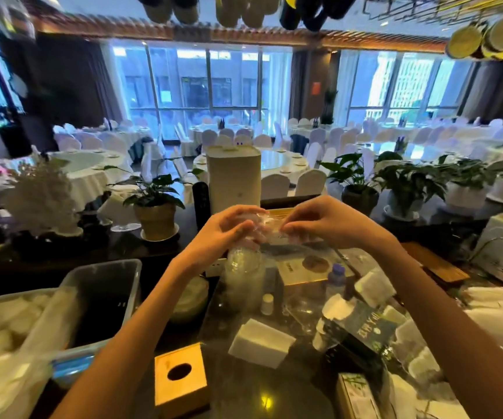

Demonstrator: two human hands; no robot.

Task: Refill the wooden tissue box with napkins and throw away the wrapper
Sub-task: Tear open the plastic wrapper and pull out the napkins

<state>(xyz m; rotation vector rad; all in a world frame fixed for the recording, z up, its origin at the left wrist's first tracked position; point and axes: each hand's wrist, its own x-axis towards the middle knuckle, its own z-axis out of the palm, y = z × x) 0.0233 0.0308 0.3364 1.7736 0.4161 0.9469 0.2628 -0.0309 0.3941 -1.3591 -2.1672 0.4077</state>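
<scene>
While the clear wrapper (259, 229) is pinched in both hands' grips (229, 231) (323, 225), it should be balled tightly before binning

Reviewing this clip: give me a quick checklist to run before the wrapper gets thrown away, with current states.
1. Wrapper held by both left hand and right hand: ok.
2. Wrapper empty of napkins: cannot tell, clear film is blurred.
3. Tissue box within reach, upright on counter: ok.
4. Box refilled: cannot tell, opening looks dark.
5. Napkin stack still loose on the counter: not ok.
6. Trash bin located: cannot tell.
</scene>
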